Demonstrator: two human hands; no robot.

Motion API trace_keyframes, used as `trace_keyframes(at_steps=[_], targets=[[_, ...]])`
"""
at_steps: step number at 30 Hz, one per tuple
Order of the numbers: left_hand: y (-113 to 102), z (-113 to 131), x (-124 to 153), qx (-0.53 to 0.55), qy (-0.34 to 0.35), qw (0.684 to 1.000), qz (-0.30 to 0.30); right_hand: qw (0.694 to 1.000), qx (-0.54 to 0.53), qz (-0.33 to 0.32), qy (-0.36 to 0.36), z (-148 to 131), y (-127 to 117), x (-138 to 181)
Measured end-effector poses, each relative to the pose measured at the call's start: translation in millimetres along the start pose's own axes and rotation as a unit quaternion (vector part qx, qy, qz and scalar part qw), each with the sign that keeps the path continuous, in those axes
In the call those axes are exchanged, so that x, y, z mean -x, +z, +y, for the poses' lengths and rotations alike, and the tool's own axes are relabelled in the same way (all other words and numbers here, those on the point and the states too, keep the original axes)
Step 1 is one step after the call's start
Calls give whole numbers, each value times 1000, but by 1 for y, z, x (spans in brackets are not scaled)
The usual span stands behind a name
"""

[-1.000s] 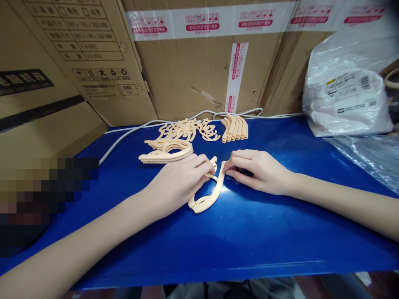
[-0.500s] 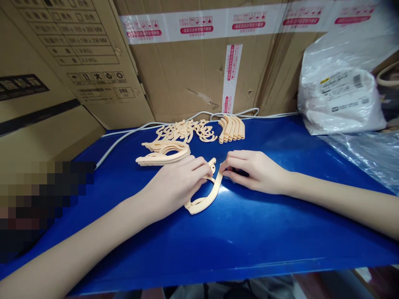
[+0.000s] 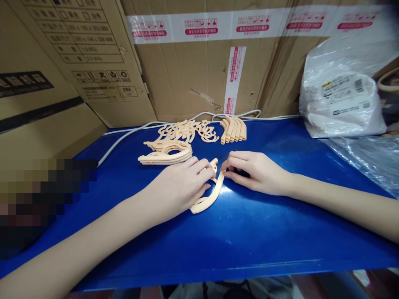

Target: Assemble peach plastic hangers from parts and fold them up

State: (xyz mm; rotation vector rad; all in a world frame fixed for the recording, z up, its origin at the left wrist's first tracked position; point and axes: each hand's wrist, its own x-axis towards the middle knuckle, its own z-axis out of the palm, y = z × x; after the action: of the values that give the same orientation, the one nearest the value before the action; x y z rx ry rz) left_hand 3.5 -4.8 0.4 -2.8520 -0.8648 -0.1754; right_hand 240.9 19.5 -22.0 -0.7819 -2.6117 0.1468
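Observation:
A curved peach plastic piece [image 3: 209, 198] lies on the blue table [image 3: 249, 232] between my two hands. My left hand [image 3: 177, 187] is closed over its left part, fingers curled onto it. My right hand [image 3: 254, 171] pinches its upper end with thumb and fingers. Just behind my left hand sits a stack of similar peach pieces [image 3: 166, 153]. Farther back lie a loose heap of hook-shaped peach parts [image 3: 187, 131] and a row of curved peach arms [image 3: 233, 129].
Cardboard boxes [image 3: 199, 62] wall the back and left of the table. A white cable [image 3: 131, 133] runs along the back edge. A white plastic bag [image 3: 343, 99] with labels and a clear plastic sheet [image 3: 368, 160] sit at the right.
Both hands stay on the peach piece with only small finger shifts. The view has wobbled slightly.

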Motion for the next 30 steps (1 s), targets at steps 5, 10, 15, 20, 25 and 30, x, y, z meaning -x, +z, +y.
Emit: trace_keyframes(at_steps=[5,10,15,20,25,30], targets=[[1,3,3,-48,30,998,38,1000,4,-3,-3,1,0,0],[2,4,6,-74,45,995,42,1000,11,-4,-7,0,1,-1],[8,-3,6,-22,13,999,23,1000,5,-2,-3,0,2,-2],[12,-9,6,69,-11,998,9,1000,-13,-1,-12,0,0,0],[13,-9,5,136,-30,989,42,997,-38,5,-60,0,-1,0],[12,-9,3,162,-58,985,30,996,-28,-17,-81,0,-1,-1]])
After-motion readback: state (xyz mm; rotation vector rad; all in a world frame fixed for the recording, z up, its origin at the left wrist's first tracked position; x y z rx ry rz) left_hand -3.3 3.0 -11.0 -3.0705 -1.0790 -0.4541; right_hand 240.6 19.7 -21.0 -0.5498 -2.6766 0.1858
